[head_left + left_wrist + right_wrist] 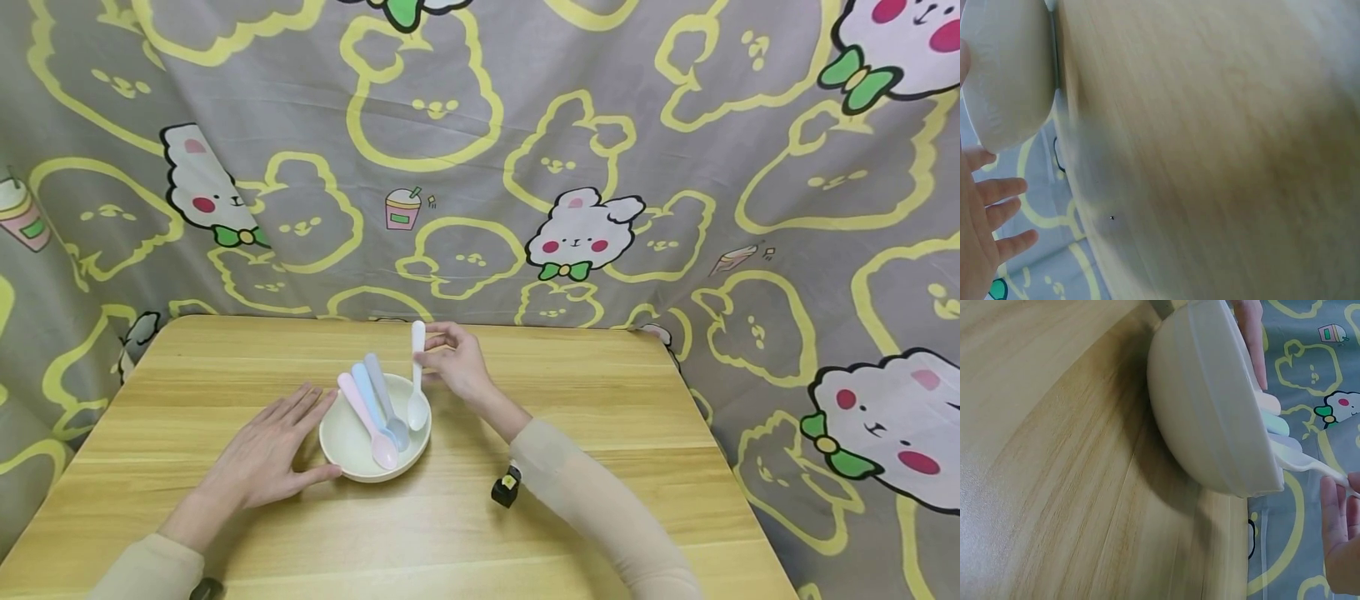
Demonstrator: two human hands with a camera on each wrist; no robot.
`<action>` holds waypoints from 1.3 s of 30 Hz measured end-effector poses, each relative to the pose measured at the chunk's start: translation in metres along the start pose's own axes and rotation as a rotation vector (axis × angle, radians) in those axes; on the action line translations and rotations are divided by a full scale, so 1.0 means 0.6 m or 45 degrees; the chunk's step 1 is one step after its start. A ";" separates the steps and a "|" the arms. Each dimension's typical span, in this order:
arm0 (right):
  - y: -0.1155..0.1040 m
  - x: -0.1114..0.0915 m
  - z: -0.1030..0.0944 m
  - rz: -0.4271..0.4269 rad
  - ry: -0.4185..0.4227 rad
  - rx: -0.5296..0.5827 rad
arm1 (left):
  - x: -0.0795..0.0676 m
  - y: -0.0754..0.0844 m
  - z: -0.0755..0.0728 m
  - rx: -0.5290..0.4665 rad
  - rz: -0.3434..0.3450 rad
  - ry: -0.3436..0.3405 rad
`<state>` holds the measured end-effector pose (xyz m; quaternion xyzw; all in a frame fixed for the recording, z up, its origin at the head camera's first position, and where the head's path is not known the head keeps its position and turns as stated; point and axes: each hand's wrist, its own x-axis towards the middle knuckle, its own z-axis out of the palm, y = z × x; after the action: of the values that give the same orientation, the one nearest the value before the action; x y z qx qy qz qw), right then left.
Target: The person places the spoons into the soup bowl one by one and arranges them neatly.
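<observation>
A cream bowl [365, 476] stands on the table, with a pink spoon [365, 414], a light blue spoon [367, 388] and a grey spoon [379, 387] leaning inside it, handles up over the far-left rim. My right hand [459, 364] pinches a white spoon [417, 374] by its handle at the bowl's right side; its scoop is within the bowl. At the bowl's left, my left hand [272, 450] rests with straight fingers spread, thumb and forefinger touching the bowl's side. The right wrist view shows the right hand [1342, 534] holding the white spoon's handle beyond the rim.
The wooden table [570, 383] reaches back to a grey curtain [465, 192] printed with yellow outlines and white rabbits. A small black device [506, 487] sits below the right sleeve [592, 500].
</observation>
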<state>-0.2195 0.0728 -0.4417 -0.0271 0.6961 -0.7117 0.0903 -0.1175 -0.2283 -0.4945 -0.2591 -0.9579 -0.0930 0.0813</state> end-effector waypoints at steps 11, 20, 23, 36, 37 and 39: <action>0.012 0.012 0.007 -0.046 -0.032 -0.061 | 0.001 0.001 -0.003 0.002 -0.008 -0.017; 0.030 0.020 0.017 -0.067 -0.091 -0.143 | -0.001 0.002 -0.005 0.008 0.000 -0.015; 0.036 0.023 0.019 -0.062 -0.089 -0.168 | -0.001 0.003 -0.006 0.005 -0.003 -0.021; 0.049 0.025 0.024 -0.061 -0.121 -0.241 | 0.000 0.002 -0.006 0.010 -0.018 -0.042; 0.050 0.025 0.024 -0.062 -0.123 -0.251 | 0.000 0.002 -0.005 0.011 -0.019 -0.043; 0.052 0.026 0.025 -0.072 -0.129 -0.259 | 0.001 0.002 -0.005 0.012 -0.019 -0.041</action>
<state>-0.2296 0.0551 -0.4739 -0.0915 0.7582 -0.6374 0.1021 -0.1171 -0.2279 -0.4916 -0.2529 -0.9615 -0.0848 0.0663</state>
